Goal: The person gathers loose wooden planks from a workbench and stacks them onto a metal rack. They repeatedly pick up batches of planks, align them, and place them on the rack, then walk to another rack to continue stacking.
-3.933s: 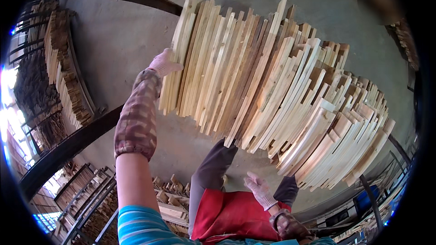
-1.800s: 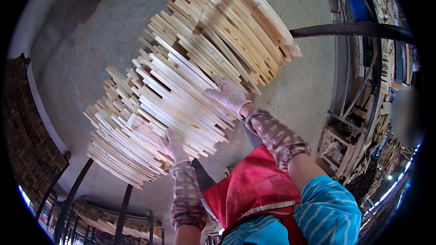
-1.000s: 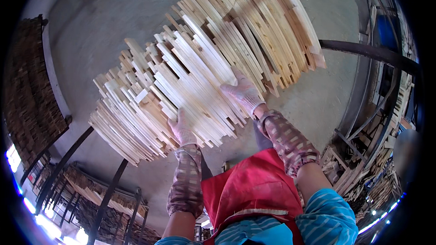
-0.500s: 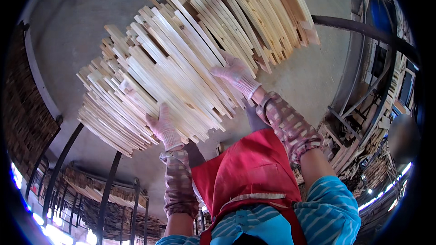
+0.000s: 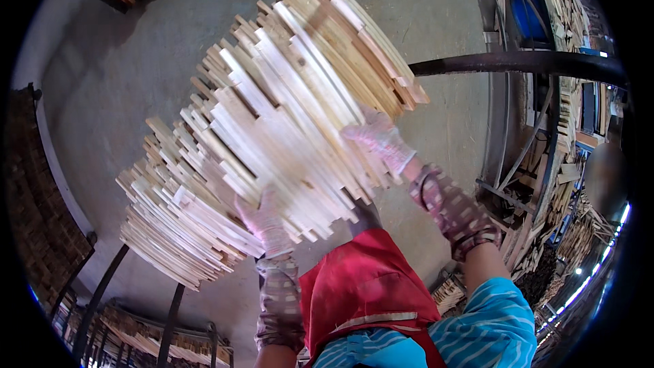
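While gloved fingers of the left hand [image 5: 264,225] and right hand [image 5: 383,142] are laid, thumbs spread, against the near part of the pale wooden strips [image 5: 272,136], it cannot be told whether any strip is gripped, as the undersides are hidden and the hands blurred. A broad section of strips is framed between the hands. Side by side, ends unevenly staggered, the strips are seen above the floor [image 5: 449,116], between the dark bar [image 5: 518,63] at right and the dark posts [image 5: 170,327] at lower left. With uneven pressure, middle strips could be let slip; by their jutting ends, neighbouring strips could be snagged and dragged askew.
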`<state>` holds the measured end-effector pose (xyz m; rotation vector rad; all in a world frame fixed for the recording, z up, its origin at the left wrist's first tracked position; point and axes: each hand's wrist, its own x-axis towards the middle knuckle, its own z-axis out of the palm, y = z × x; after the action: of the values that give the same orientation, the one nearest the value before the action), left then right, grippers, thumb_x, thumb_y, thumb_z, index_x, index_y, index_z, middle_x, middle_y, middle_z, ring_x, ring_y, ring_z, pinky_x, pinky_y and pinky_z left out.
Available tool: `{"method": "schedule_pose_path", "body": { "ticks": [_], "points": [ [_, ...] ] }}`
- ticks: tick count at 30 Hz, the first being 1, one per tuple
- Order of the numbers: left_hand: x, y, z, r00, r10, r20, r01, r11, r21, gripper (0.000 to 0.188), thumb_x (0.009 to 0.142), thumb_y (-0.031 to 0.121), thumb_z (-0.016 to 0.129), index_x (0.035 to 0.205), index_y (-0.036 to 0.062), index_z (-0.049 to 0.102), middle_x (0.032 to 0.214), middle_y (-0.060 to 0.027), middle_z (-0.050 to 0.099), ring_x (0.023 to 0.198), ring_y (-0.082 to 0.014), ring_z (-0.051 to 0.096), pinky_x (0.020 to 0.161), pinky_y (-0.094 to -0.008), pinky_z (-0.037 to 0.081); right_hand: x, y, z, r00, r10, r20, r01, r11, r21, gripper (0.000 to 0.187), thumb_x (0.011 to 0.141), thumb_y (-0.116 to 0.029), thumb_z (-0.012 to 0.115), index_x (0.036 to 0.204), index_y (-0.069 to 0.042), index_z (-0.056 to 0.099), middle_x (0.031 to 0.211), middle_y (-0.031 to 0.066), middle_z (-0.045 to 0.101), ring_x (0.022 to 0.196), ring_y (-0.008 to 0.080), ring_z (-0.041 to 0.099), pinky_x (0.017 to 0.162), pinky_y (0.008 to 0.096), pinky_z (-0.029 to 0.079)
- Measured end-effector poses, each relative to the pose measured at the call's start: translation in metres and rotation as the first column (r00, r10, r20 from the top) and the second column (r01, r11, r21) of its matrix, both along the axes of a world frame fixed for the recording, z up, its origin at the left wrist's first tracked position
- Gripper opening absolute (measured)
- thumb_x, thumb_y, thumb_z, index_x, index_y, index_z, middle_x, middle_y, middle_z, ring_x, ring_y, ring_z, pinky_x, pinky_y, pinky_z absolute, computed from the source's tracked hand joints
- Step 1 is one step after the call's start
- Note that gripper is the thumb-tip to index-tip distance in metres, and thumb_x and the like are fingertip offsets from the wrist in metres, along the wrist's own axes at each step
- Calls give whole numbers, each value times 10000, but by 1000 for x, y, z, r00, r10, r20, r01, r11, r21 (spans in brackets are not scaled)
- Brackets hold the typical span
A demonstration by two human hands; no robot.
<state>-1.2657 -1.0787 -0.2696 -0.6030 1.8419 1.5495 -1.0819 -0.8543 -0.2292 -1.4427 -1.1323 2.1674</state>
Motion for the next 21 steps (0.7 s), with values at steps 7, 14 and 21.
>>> {"method": "schedule_pose_path", "body": {
  "ticks": [7, 14, 21],
  "points": [
    [76, 113, -15, 956, -289, -43, 290, 957, 17, 913, 757, -11, 803, 1533, 54, 325, 1428, -195, 481, 1214, -307, 548, 966, -438, 541, 78, 138, -23, 957, 121, 265, -152, 983, 101, 703, 813, -251, 797, 1381, 71, 537, 1220, 159, 691, 1049, 225, 679, 963, 307, 514],
    [105, 226, -70, 728, -685, -23, 574, 627, -527, 1173, 700, 284, 884, 1575, -2, 156, 1566, -252, 340, 1417, -402, 384, 1181, -433, 331, 75, 213, -144, 125, 146, 981, -736, 677, -7, 475, 917, -518, 578, 1050, -103, 768, 1119, 197, 712, 1001, 370, 700, 854, 456, 561],
    [103, 213, -84, 791, -601, -111, 533, 767, -356, 1022, 737, 146, 859, 1552, 17, 256, 1498, -212, 456, 1327, -312, 496, 1107, -381, 412, 84, 179, -150, 299, -135, 945, -726, 610, 317, 337, 936, -394, 584, 1037, -81, 657, 1084, 140, 668, 1022, 350, 656, 860, 459, 536]
  ]
}}
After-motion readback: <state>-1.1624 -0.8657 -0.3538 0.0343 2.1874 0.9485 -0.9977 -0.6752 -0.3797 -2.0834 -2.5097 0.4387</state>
